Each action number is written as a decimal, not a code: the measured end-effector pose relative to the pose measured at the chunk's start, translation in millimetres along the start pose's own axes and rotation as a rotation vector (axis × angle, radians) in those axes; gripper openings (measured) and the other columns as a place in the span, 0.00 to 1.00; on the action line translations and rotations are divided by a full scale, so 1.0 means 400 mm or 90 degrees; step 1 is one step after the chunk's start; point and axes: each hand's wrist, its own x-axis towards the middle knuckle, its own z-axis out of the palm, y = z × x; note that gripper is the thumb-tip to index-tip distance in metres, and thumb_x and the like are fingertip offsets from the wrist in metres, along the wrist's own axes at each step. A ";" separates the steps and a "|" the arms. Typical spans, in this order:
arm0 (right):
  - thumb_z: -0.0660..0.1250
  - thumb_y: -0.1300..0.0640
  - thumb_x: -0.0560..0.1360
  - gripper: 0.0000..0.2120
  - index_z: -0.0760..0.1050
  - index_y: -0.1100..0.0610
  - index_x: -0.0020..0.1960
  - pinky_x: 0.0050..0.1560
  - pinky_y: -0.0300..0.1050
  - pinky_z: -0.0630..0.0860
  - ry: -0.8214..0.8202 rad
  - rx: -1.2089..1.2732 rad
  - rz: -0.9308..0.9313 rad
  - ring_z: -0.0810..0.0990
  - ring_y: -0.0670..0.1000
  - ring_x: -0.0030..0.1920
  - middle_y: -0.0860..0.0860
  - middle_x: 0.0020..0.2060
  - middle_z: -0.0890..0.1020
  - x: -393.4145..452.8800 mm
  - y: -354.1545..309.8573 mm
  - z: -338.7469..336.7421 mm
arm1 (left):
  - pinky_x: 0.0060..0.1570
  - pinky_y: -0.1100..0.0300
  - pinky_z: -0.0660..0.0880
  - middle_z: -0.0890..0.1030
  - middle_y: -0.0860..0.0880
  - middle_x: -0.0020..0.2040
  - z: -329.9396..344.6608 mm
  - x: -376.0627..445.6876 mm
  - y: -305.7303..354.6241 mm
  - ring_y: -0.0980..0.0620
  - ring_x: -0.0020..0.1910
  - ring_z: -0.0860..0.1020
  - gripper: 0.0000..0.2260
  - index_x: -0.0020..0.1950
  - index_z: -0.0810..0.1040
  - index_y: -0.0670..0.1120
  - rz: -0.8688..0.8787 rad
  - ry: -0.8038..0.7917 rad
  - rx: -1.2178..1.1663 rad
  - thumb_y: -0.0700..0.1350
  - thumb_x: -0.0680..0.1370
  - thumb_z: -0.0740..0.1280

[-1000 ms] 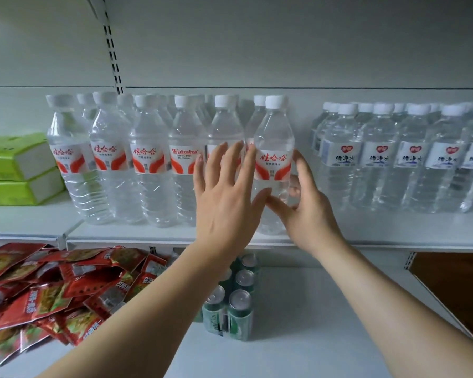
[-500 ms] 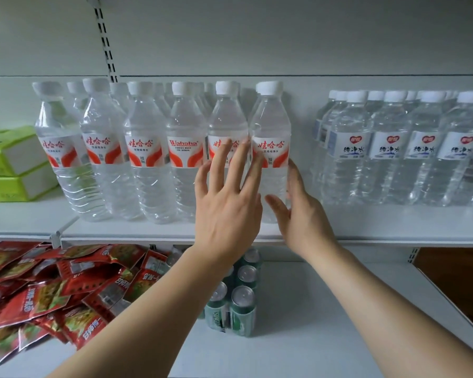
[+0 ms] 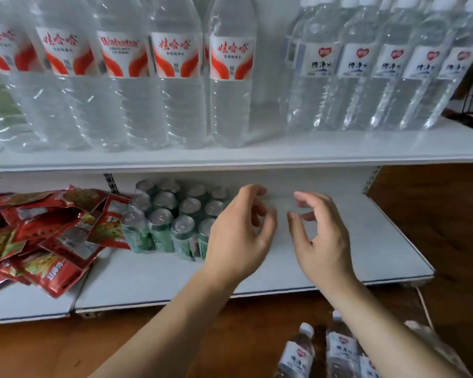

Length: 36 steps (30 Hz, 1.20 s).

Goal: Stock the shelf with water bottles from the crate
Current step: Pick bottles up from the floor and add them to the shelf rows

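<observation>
White metal shelving fills the view, and the upper shelf [image 3: 257, 155] is taken as the landmark. On it, a row of clear water bottles with red-and-white labels [image 3: 231, 77] is lined up across the left and middle. The rightmost bottle of that row stands upright near the shelf's front edge. To the right of it, past a small gap, a second row of bottles with blue-and-white labels [image 3: 355, 77] is seen, also upright on the same shelf.

Below the upper shelf, a lower shelf [image 3: 352, 241] is visible. A cluster of green drink cans [image 3: 172, 222] is grouped on its left half, and a heap of red snack packets [image 3: 47, 236] is spread to the left of the cans.

Both hands are held in the air in front of the lower shelf, beneath the upper one. The left hand [image 3: 239, 236] is seen with fingers loosely curled and nothing held in it; part of the cans is covered by it. The right hand [image 3: 322, 241] is just beside it, likewise loosely curled and empty. The two hands are apart from each other and no bottle is touched.

Far below the upper shelf, over a brown wooden floor [image 3: 66, 350], more bottles with blue-and-white labels [image 3: 298, 353] are seen at the bottom edge, partly hidden by the right forearm. What holds them cannot be told.
</observation>
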 end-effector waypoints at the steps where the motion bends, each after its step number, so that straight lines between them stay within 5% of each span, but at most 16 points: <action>1: 0.67 0.61 0.79 0.14 0.75 0.63 0.64 0.55 0.37 0.75 -0.024 -0.010 0.019 0.78 0.48 0.56 0.53 0.55 0.78 -0.037 0.019 -0.009 | 0.42 0.54 0.76 0.78 0.57 0.41 0.020 -0.023 -0.011 0.56 0.41 0.78 0.11 0.59 0.71 0.53 -0.024 -0.017 -0.003 0.53 0.78 0.65; 5: 0.66 0.52 0.79 0.18 0.73 0.56 0.67 0.55 0.31 0.74 -0.162 -0.060 0.168 0.78 0.42 0.56 0.47 0.57 0.79 -0.194 0.083 -0.036 | 0.45 0.56 0.78 0.81 0.55 0.43 0.108 -0.134 -0.059 0.57 0.44 0.79 0.07 0.57 0.76 0.51 -0.161 -0.113 -0.026 0.50 0.80 0.67; 10: 0.67 0.50 0.78 0.22 0.71 0.52 0.71 0.58 0.48 0.78 -0.296 -0.166 0.368 0.80 0.51 0.61 0.49 0.63 0.79 -0.386 0.155 -0.041 | 0.43 0.66 0.74 0.82 0.55 0.47 0.231 -0.274 -0.133 0.54 0.47 0.80 0.10 0.58 0.79 0.50 -0.321 -0.319 -0.006 0.51 0.79 0.67; 14: 0.66 0.46 0.80 0.27 0.63 0.51 0.76 0.60 0.44 0.73 -0.417 -0.215 0.560 0.76 0.52 0.66 0.50 0.68 0.76 -0.470 0.161 -0.044 | 0.46 0.68 0.70 0.82 0.52 0.58 0.314 -0.384 -0.195 0.55 0.51 0.78 0.16 0.66 0.77 0.48 -0.434 -0.450 0.052 0.53 0.80 0.66; 20: 0.64 0.42 0.78 0.27 0.62 0.50 0.73 0.49 0.48 0.80 -0.609 -0.209 0.702 0.82 0.49 0.46 0.48 0.49 0.82 -0.578 0.201 0.007 | 0.37 0.71 0.71 0.80 0.49 0.61 0.385 -0.468 -0.259 0.56 0.47 0.77 0.18 0.69 0.72 0.47 -0.540 -0.574 0.084 0.50 0.81 0.64; 23: 0.64 0.49 0.80 0.30 0.56 0.52 0.77 0.38 0.38 0.74 -0.611 -0.113 0.769 0.78 0.47 0.41 0.49 0.52 0.82 -0.596 0.210 0.016 | 0.54 0.56 0.78 0.81 0.46 0.59 0.403 -0.481 -0.275 0.50 0.53 0.80 0.13 0.65 0.74 0.47 -0.580 -0.602 0.106 0.48 0.82 0.60; 25: 0.65 0.51 0.79 0.33 0.52 0.50 0.79 0.34 0.37 0.73 -0.599 -0.075 0.793 0.78 0.46 0.41 0.49 0.54 0.81 -0.602 0.210 0.011 | 0.56 0.52 0.79 0.81 0.45 0.58 0.409 -0.481 -0.266 0.47 0.55 0.80 0.14 0.66 0.73 0.46 -0.614 -0.601 0.095 0.48 0.82 0.59; 28: 0.66 0.49 0.78 0.36 0.49 0.42 0.79 0.53 0.49 0.79 -0.579 -0.055 0.812 0.81 0.52 0.55 0.48 0.62 0.80 -0.602 0.196 0.000 | 0.52 0.53 0.80 0.81 0.47 0.57 0.406 -0.478 -0.254 0.48 0.52 0.81 0.19 0.63 0.74 0.46 -0.642 -0.574 0.056 0.56 0.78 0.65; 31: 0.69 0.44 0.76 0.36 0.53 0.38 0.78 0.58 0.48 0.77 -0.549 -0.019 0.801 0.79 0.50 0.60 0.43 0.63 0.78 -0.592 0.183 -0.014 | 0.53 0.50 0.81 0.81 0.48 0.56 0.383 -0.466 -0.258 0.49 0.51 0.82 0.30 0.62 0.76 0.49 -0.659 -0.533 0.015 0.66 0.67 0.68; 36: 0.68 0.40 0.75 0.37 0.51 0.34 0.78 0.65 0.51 0.73 -0.473 0.046 0.761 0.74 0.50 0.69 0.42 0.69 0.74 -0.528 0.157 -0.058 | 0.50 0.60 0.80 0.80 0.56 0.54 0.327 -0.376 -0.220 0.57 0.51 0.81 0.25 0.61 0.72 0.53 -0.627 -0.502 -0.099 0.57 0.70 0.78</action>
